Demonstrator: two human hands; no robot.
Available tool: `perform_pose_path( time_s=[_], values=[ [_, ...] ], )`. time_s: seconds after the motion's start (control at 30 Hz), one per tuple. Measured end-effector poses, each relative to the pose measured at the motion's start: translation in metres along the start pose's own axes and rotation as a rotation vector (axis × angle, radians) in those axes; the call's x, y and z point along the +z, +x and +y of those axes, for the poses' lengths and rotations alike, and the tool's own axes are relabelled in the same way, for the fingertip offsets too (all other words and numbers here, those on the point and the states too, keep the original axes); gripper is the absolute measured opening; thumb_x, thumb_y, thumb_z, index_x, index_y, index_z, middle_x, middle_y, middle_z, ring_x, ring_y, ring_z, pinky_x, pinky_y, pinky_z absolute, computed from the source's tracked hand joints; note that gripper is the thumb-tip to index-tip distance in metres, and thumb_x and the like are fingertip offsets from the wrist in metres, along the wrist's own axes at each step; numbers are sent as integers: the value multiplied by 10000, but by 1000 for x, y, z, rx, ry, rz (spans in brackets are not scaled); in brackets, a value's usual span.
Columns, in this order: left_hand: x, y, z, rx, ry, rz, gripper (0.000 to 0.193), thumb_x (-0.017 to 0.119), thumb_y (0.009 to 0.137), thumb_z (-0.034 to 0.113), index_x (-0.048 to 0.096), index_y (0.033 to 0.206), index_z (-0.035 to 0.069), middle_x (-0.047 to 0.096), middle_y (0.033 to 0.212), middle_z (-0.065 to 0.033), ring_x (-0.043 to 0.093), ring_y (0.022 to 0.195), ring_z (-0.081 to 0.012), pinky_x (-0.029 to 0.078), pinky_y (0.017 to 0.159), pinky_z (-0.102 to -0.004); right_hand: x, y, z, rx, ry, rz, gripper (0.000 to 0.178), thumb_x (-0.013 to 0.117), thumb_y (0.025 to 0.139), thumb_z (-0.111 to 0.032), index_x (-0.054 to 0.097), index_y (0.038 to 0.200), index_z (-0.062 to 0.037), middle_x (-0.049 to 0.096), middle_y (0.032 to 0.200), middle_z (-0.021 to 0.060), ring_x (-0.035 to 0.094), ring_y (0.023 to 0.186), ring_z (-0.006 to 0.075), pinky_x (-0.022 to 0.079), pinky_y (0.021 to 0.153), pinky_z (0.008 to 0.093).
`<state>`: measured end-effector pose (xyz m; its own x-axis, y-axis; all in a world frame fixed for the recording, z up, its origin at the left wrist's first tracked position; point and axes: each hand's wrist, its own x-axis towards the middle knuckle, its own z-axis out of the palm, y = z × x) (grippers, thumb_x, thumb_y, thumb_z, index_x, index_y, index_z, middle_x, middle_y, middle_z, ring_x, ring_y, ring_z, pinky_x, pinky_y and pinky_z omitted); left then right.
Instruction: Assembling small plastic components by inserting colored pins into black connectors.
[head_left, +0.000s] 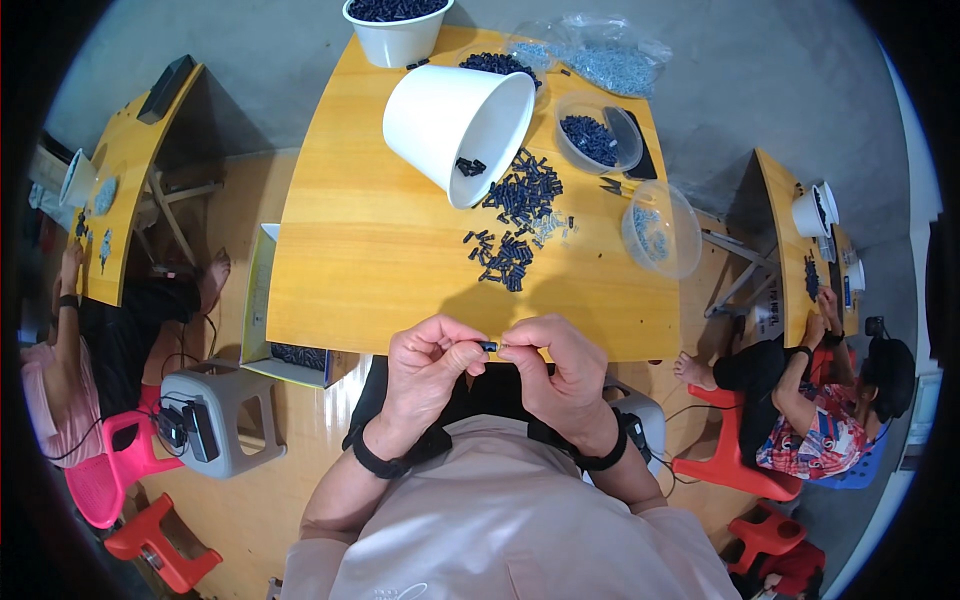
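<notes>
At the table's near edge, a small black cylindrical piece (pixel 488 346) is pinched between the thumb and forefinger of my left hand (pixel 425 368). Right against it, my right hand (pixel 560 375) has its fingertips pressed together; whatever is in them is too small to name. Beyond my hands lies a loose pile of similar black pieces (pixel 508 262), with more heaped (pixel 524 190) at the mouth of a white bucket. Small clear pieces (pixel 548 228) are scattered beside them. The white bucket (pixel 440 125) lies tipped on its side, a few black pieces inside.
On the wooden table (pixel 350 250) stand a clear tub of dark pieces (pixel 590 140), a clear tub of pale pieces (pixel 662 230), yellow-handled snips (pixel 618 188), a bag of pale pieces (pixel 610 60) and a full white bucket (pixel 397 40). Other people work at tables on both sides.
</notes>
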<state>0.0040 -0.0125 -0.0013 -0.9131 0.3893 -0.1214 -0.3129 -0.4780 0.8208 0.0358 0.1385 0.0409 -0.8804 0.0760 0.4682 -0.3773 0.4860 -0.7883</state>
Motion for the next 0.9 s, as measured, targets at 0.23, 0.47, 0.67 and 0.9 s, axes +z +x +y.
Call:
perform_pose_path(
  time_s=[0.23,0.47,0.67,0.9],
  values=[
    [1,0,-2,8,53,-15,100,676,814,62,609,847,-3,634,732,-70,582,616,-106,487,603,-222,-3,5,-4,-107,-77,-20,202,606,672,125,594,809,-23,586,709,87,557,603,242,438,522,305],
    [11,-3,-4,51,96,33,49,630,842,2,587,820,4,614,704,-18,545,604,-52,454,568,-181,-5,5,-2,-177,-156,-32,179,612,660,143,589,743,-13,583,666,86,563,578,212,440,511,280],
    [10,-2,-9,85,151,19,46,623,847,0,586,819,0,613,704,-27,538,595,-61,451,560,-184,-9,5,1,-169,-128,-87,207,567,629,176,582,731,-4,575,651,93,555,564,223,436,506,285],
    [7,0,-11,-47,49,-44,117,681,812,65,593,815,-12,625,694,-75,578,571,-118,486,570,-235,-12,-2,6,-165,-86,-37,297,532,541,173,571,761,-21,542,654,81,511,554,243,403,487,313]
  ],
)
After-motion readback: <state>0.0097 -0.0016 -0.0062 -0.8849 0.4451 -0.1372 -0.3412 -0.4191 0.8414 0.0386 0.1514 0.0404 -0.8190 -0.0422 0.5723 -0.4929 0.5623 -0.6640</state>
